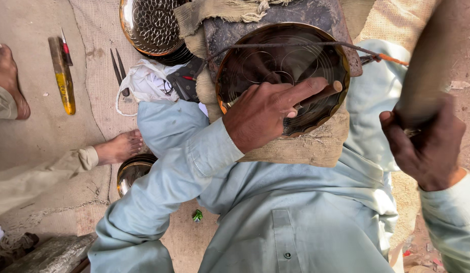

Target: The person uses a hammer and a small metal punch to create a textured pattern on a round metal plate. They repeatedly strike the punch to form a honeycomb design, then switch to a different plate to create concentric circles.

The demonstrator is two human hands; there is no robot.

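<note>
Engraving work is shown from the head camera. A round brass plate point(283, 76) is propped at the 12 o'clock side of the lap on a sackcloth pad point(305, 149). The left hand point(267, 114) is closed around a short punch point(321, 93), tip set on the plate's dark face. The right hand point(427, 146), at 3 o'clock, is clenched on a blurred hammer handle point(427, 60). The punch is best held steady and upright, with blows kept light and centred. Another patterned plate point(151, 25) lies at 11 o'clock.
</note>
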